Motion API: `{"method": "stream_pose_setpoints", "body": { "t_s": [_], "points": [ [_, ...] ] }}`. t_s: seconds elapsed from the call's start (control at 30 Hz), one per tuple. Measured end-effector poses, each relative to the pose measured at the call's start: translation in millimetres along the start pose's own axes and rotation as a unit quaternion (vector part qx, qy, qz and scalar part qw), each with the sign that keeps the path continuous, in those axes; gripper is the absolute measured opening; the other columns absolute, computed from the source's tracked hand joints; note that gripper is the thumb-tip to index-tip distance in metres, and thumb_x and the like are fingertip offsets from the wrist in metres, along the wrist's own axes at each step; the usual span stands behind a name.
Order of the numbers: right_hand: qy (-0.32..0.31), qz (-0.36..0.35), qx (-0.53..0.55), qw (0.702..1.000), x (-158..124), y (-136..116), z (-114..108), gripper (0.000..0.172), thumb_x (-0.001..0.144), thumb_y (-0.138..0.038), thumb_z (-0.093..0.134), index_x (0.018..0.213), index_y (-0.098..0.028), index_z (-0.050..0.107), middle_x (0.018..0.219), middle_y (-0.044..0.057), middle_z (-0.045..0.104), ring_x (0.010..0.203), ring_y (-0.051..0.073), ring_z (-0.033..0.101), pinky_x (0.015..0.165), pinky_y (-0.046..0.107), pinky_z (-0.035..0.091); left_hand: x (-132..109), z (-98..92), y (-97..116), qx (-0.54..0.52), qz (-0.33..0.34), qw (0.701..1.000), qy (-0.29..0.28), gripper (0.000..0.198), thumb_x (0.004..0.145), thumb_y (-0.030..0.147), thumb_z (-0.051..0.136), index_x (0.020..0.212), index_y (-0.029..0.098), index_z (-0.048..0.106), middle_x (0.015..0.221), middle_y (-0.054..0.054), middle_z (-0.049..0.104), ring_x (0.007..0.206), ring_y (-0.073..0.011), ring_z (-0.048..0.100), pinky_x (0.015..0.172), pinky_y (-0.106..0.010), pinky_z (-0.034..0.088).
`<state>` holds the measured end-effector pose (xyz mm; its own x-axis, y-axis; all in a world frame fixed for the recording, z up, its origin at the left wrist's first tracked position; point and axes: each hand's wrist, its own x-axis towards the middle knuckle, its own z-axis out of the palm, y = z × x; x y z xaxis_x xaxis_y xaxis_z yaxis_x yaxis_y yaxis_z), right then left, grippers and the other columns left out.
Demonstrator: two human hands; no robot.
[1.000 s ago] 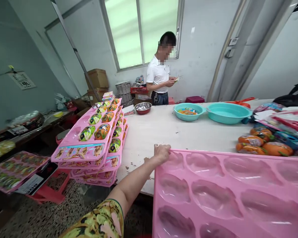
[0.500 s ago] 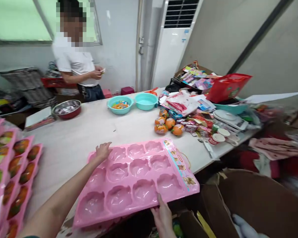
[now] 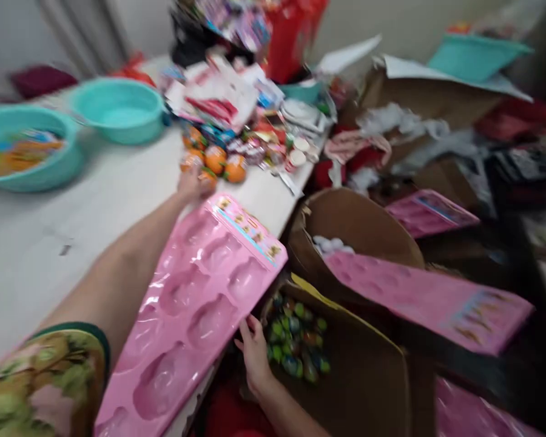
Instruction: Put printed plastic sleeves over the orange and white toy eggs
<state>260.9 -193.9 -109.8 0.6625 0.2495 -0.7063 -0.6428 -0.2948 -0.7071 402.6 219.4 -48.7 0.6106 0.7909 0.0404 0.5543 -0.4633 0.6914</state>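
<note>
A pink plastic tray with several empty moulded hollows lies slanted on the white table, one end jutting over the edge. My right hand grips its near long edge, fingers curled under the rim. My left hand is stretched far across the table to a cluster of orange wrapped toys. It touches or nearly touches one of them, and its fingers are smeared by motion.
An open cardboard box below the table edge holds several green and orange balls. Another pink tray lies across a second box. Two teal basins stand at the back left. Packaging clutter fills the table's far end.
The view has swung right and down. My left hand left the tray's far corner and reached to the orange toys. My right hand still holds the tray's near edge.
</note>
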Motion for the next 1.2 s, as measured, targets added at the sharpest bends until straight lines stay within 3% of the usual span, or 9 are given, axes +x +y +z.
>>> {"method": "stream_pose_setpoints", "body": {
  "t_s": [0.1,0.23,0.37,0.5,0.63,0.77,0.9,1.07,1.2],
  "points": [
    [0.049,-0.057,-0.092,0.993,-9.4,27.4,-15.1,0.050,0.078,-0.054,0.062,0.115,-0.020,0.056,0.117,0.011,0.060,0.100,0.023,0.061,0.080,0.036,0.055,35.7,29.4,-7.5,0.060,-0.058,0.996,-0.024,0.094,0.059,0.036,0.085,0.127,-0.004,0.034,0.150,-0.020,0.025,0.137,-0.0318,0.021,0.112,-0.056,0.020],
    [0.039,-0.200,-0.220,0.954,-32.9,36.5,-28.8,0.033,0.085,-0.032,0.055,0.116,-0.021,0.055,0.118,0.012,0.055,0.104,0.023,0.058,0.083,0.038,0.055,49.8,41.9,-14.0,0.105,-0.108,0.987,-0.061,0.109,0.056,0.048,0.085,0.129,-0.007,0.025,0.142,-0.021,0.035,0.127,-0.0311,0.040,0.103,-0.060,0.033],
    [-0.029,-0.445,-0.341,0.828,-34.9,2.5,-15.6,0.030,0.086,-0.026,0.057,0.116,-0.024,0.055,0.112,0.010,0.059,0.114,0.025,0.052,0.100,0.047,0.045,29.0,19.3,-12.3,0.130,-0.086,0.988,0.000,0.097,0.055,0.044,0.086,0.127,0.001,0.036,0.122,-0.006,0.053,0.117,-0.0254,0.051,0.100,-0.054,0.039],
    [-0.184,-0.573,-0.408,0.687,-0.5,-31.5,30.0,0.028,0.088,-0.029,0.057,0.115,-0.026,0.060,0.123,0.005,0.060,0.130,0.025,0.041,0.111,0.047,0.034,-42.9,-53.8,-56.7,-0.018,-0.032,0.993,0.109,0.093,0.058,0.036,0.084,0.135,0.014,0.037,0.113,0.001,0.056,0.101,-0.0139,0.057,0.095,-0.044,0.044],
    [-0.307,-0.621,-0.419,0.586,25.6,-45.6,109.7,0.033,0.089,-0.029,0.057,0.121,-0.021,0.059,0.134,0.008,0.055,0.139,0.027,0.028,0.116,0.050,0.023,-176.4,-154.4,-137.3,-0.253,-0.218,0.923,0.190,0.080,0.062,0.049,0.074,0.128,0.013,0.044,0.113,-0.005,0.059,0.089,-0.0139,0.059,0.082,-0.034,0.052],
    [-0.386,-0.623,-0.463,0.498,26.6,-43.7,201.9,0.062,0.084,-0.047,0.063,0.136,-0.018,0.049,0.148,0.012,0.038,0.144,0.031,0.014,0.117,0.056,0.008,-307.9,-221.4,-190.0,-0.167,-0.315,0.886,0.297,0.075,0.061,0.044,0.074,0.125,0.014,0.048,0.115,-0.010,0.059,0.099,-0.0222,0.059,0.087,-0.038,0.050],
    [-0.361,-0.587,-0.567,0.451,29.5,-30.9,257.2,0.094,0.076,-0.066,0.060,0.147,-0.012,0.031,0.157,0.016,0.012,0.144,0.039,-0.002,0.111,0.065,-0.005,-371.6,-222.2,-201.7,-0.022,-0.268,0.949,0.161,0.083,0.058,0.035,0.078,0.132,0.021,0.045,0.127,-0.009,0.053,0.115,-0.0273,0.053,0.101,-0.042,0.042],
    [-0.345,-0.551,-0.656,0.384,49.2,-30.9,261.8,0.103,0.069,-0.073,0.061,0.149,-0.018,0.027,0.159,0.011,0.001,0.142,0.039,-0.017,0.105,0.070,-0.009,-375.5,-197.0,-211.5,0.080,-0.148,0.986,-0.023,0.079,0.066,0.035,0.076,0.137,0.024,0.044,0.139,-0.010,0.046,0.128,-0.0303,0.039,0.110,-0.044,0.031],
    [-0.352,-0.542,-0.630,0.430,34.2,-50.9,275.1,0.101,0.067,-0.076,0.059,0.148,-0.024,0.029,0.158,0.012,0.009,0.143,0.041,-0.009,0.106,0.069,-0.005,-376.8,-197.3,-219.2,0.083,-0.122,0.988,-0.052,0.078,0.074,0.042,0.071,0.143,0.029,0.037,0.143,-0.009,0.045,0.132,-0.0317,0.036,0.112,-0.048,0.027]
  ]
}}
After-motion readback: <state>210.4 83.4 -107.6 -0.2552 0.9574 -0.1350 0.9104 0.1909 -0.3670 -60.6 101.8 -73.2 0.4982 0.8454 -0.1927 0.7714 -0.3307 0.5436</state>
